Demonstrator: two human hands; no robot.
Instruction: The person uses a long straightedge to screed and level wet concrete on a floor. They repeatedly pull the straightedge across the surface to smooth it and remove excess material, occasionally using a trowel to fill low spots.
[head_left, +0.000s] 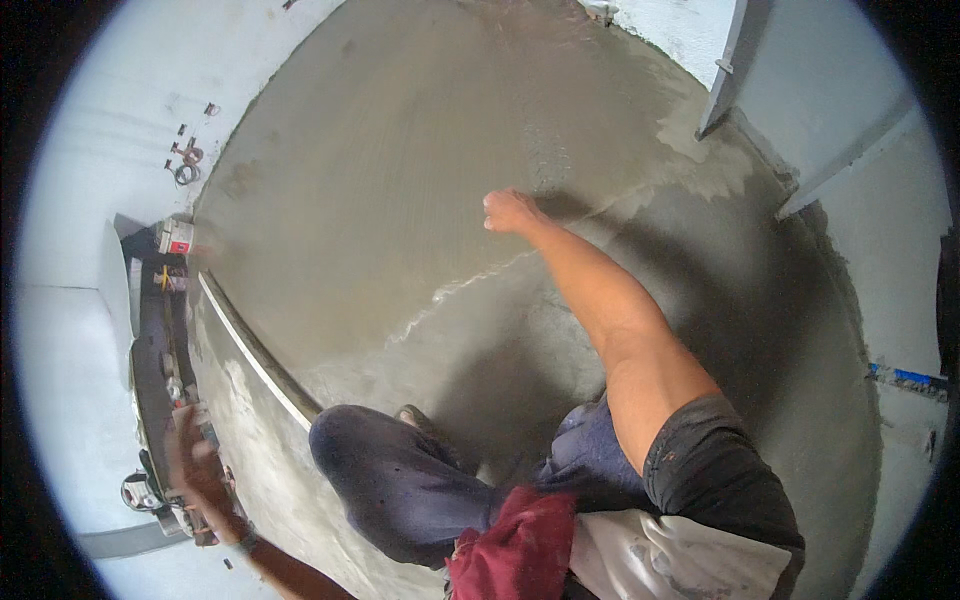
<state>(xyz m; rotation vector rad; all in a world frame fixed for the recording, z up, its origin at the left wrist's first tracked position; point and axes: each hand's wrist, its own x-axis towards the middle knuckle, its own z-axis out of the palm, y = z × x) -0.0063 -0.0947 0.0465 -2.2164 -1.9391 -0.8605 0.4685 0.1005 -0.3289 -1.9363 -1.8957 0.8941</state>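
While the right hand [510, 211] presses wet cement [400, 180], fingers curled shut, the left hand [195, 455] spreads by tools [165, 290] and a long bar [255, 350].

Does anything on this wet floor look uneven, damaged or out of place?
Yes. A curved ridge of grey slurry crosses the cement floor below the right hand, so the surface there is not level. The left hand rests at the floor's edge.
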